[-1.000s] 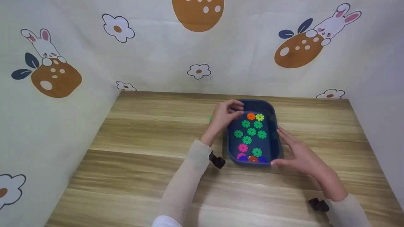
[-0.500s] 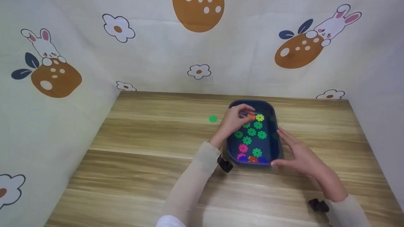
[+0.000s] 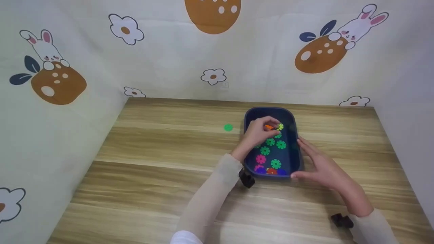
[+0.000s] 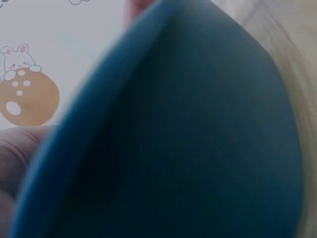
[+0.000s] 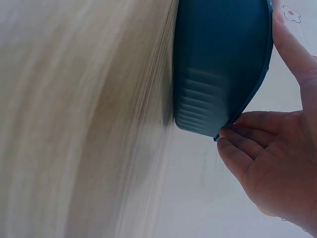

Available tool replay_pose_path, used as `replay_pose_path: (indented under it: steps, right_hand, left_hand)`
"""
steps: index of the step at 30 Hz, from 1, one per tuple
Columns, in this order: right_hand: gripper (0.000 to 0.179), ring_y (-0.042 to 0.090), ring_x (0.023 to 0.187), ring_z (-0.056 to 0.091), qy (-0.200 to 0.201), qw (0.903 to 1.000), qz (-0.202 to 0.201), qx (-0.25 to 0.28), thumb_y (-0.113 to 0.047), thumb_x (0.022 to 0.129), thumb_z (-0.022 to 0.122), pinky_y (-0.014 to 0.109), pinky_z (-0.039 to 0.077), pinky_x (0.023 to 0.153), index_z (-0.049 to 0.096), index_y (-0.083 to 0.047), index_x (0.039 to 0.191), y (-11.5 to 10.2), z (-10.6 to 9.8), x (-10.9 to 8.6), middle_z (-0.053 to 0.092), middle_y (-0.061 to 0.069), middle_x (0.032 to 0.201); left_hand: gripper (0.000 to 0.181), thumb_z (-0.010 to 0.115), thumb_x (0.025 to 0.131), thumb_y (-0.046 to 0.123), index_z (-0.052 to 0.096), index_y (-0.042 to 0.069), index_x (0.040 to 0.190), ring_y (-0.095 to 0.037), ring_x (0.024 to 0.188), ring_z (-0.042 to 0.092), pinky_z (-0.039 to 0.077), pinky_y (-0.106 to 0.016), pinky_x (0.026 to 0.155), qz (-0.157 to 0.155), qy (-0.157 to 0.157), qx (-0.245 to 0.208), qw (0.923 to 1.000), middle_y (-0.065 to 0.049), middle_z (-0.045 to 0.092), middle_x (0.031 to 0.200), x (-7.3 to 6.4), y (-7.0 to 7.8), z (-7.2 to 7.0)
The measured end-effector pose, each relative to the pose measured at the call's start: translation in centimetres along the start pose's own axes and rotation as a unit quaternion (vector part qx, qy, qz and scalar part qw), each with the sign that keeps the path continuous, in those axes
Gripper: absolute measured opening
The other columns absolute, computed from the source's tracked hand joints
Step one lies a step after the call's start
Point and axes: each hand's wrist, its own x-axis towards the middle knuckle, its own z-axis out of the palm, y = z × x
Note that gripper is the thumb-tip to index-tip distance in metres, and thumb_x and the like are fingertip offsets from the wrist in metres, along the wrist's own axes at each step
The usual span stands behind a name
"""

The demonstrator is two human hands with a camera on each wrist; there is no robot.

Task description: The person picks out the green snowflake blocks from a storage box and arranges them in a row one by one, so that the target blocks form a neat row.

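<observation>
A dark blue box [image 3: 295,149] holds several notched, snowflake-like plastic discs. My left hand [image 3: 259,132] reaches inside over its left wall. The thumb and fingers are apart and bent around an orange disc [image 3: 269,127], with their tips beside a yellow disc [image 3: 280,126]. Whether they touch either disc cannot be told. Green discs [image 3: 281,144] lie mid-box, some hidden under this hand. A pink disc [image 3: 260,159] is nearer me. My right hand [image 3: 325,166] rests against the box's near right corner, fingers and thumb spread; its fingertips touch the rim in the right wrist view.
A lone green disc [image 3: 228,127] lies on the wooden table [image 3: 162,142] left of the box. Purple, red and pink discs [image 3: 272,171] overlap along the box's near end. Patterned cloth [image 3: 169,51] closes off the back and sides. In the left wrist view the box wall [image 4: 198,129] blocks most.
My left hand has moved right and into the box, from its left rim to the orange and yellow discs. The green disc on the table has come into view. The right hand stays put.
</observation>
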Motion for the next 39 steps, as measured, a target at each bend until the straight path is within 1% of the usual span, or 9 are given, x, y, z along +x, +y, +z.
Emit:
replay_pose_path:
  steps: [5,11,18,22,26,30,32,35,39]
  right_hand:
    - [0.109,0.051,0.146,0.026,0.001,1.0,-0.003,-0.002,-0.054,0.077,0.08,0.069,0.03,0.111,0.022,-0.01,0.159,0.1,0.0,0.1,0.02,0.02,0.165]
    - [0.109,0.05,0.146,0.027,0.004,1.0,-0.004,-0.005,-0.054,0.077,0.08,0.069,0.031,0.111,0.023,-0.01,0.159,0.0,0.0,0.1,0.021,0.021,0.165]
    - [0.109,0.05,0.146,0.027,0.005,1.0,-0.006,0.001,-0.053,0.077,0.08,0.068,0.032,0.11,0.023,-0.009,0.158,-0.1,0.0,0.0,0.02,0.019,0.165]
    - [0.11,0.049,0.146,0.028,0.004,1.0,-0.004,0.004,-0.054,0.077,0.08,0.068,0.032,0.111,0.022,-0.009,0.159,-0.1,0.0,0.0,0.02,0.018,0.166]
    - [0.11,0.049,0.146,0.027,0.003,1.0,-0.004,0.002,-0.054,0.077,0.08,0.068,0.032,0.111,0.022,-0.01,0.159,-0.1,0.0,0.0,0.02,0.018,0.166]
    - [0.109,0.049,0.147,0.026,0.004,1.0,-0.006,0.003,-0.054,0.077,0.08,0.068,0.032,0.111,0.023,-0.01,0.159,0.0,0.0,0.0,0.019,0.017,0.166]
    - [0.108,0.049,0.147,0.026,0.004,1.0,-0.007,0.004,-0.054,0.078,0.08,0.068,0.032,0.111,0.023,-0.01,0.159,0.0,0.0,0.0,0.019,0.017,0.166]
    - [0.109,0.049,0.147,0.027,0.006,0.9999,-0.009,0.006,-0.054,0.077,0.08,0.068,0.032,0.11,0.023,-0.01,0.159,0.0,0.0,0.0,0.019,0.016,0.166]
    - [0.108,0.048,0.147,0.027,0.007,0.9999,-0.01,0.007,-0.053,0.077,0.08,0.068,0.033,0.11,0.024,-0.009,0.158,0.1,0.1,0.0,0.019,0.016,0.166]
  left_hand:
    - [0.029,0.075,0.089,0.012,0.069,0.008,0.117,-0.017,0.096,0.072,0.057,-0.019,0.082,-0.009,-0.018,0.021,0.9996,-0.008,0.075,0.112,0.1,-0.4,0.4]
    - [0.033,0.076,0.088,0.012,0.068,0.009,0.12,-0.019,0.105,0.07,0.055,-0.021,0.087,-0.035,-0.069,0.048,0.9959,-0.007,0.073,0.117,0.4,-0.5,0.6]
    - [0.041,0.077,0.086,0.009,0.065,0.005,0.125,-0.023,0.108,0.071,0.056,-0.023,0.089,-0.09,-0.141,0.051,0.9846,-0.01,0.071,0.123,0.5,-0.6,1.0]
    - [0.042,0.076,0.086,0.006,0.065,0.006,0.127,-0.023,0.109,0.07,0.056,-0.026,0.091,-0.101,-0.162,0.06,0.9798,-0.01,0.07,0.126,0.5,-0.7,1.2]
    - [0.039,0.075,0.086,0.003,0.067,0.007,0.124,-0.019,0.105,0.07,0.056,-0.023,0.087,-0.091,-0.178,0.089,0.9758,-0.008,0.072,0.122,0.4,-0.8,1.3]
    - [0.038,0.074,0.085,0.0,0.07,0.009,0.121,-0.014,0.097,0.069,0.054,-0.017,0.079,-0.076,-0.207,0.12,0.968,-0.007,0.074,0.115,0.3,-0.9,1.5]
    - [0.038,0.075,0.084,-0.001,0.07,0.009,0.121,-0.011,0.093,0.067,0.053,-0.015,0.077,-0.064,-0.222,0.139,0.9629,-0.006,0.074,0.112,0.3,-1.0,1.6]
    - [0.037,0.076,0.083,-0.001,0.072,0.011,0.118,-0.009,0.089,0.063,0.051,-0.013,0.075,-0.042,-0.246,0.183,0.9509,-0.004,0.074,0.108,0.2,-1.1,1.7]
    - [0.031,0.076,0.084,0.0,0.073,0.012,0.113,-0.009,0.087,0.061,0.05,-0.013,0.075,-0.03,-0.261,0.222,0.9392,-0.003,0.072,0.104,0.1,-1.1,1.9]
